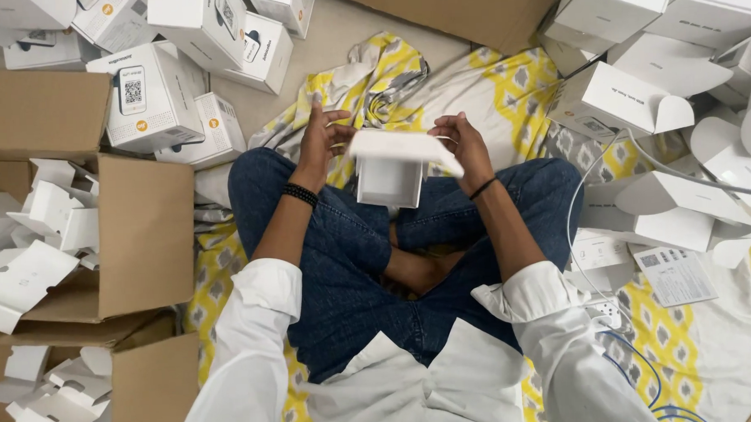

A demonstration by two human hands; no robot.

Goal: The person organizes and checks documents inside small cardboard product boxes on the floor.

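Sitting cross-legged on the floor, the person holds a small white box (391, 173) above their lap. The left hand (319, 142) has fingers spread at its left edge; the right hand (465, 150) curls fingers around the open lid. Best to keep both sides steadied while the flap folds squarely. Cardboard cartons (135, 236) of white inserts sit alongside.

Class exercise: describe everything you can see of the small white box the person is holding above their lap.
The small white box looks like thin cardboard, plain on the sides that show. Its top flap is open and tilted toward the right. It is held in the air over crossed legs in blue jeans. The left hand is at its left edge, and the right hand grips the flap's right side.
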